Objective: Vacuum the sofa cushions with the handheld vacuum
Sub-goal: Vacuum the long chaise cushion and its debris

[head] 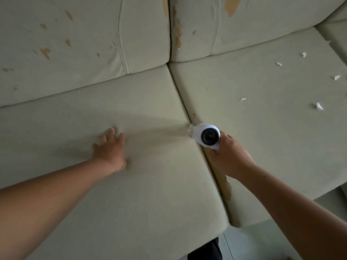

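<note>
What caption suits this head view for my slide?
Right hand holds the white handheld vacuum at the cushion seam; left hand presses on the left seat cushion.

Setting: home, prob. living rm. Evidence: lg pale-green fabric sofa (244,30) fills nearly whole view. Two seat cushions (93,113) side by side, back cushions (75,34) upright behind. Upholstery worn: tan patches (45,52) on backs, heaviest along seam btwn them. White scraps (319,106) scattered on rt seat. Small white handheld vacuum (205,135) at gap btwn seats. Pale floor (244,241) at bottom edge.
</note>
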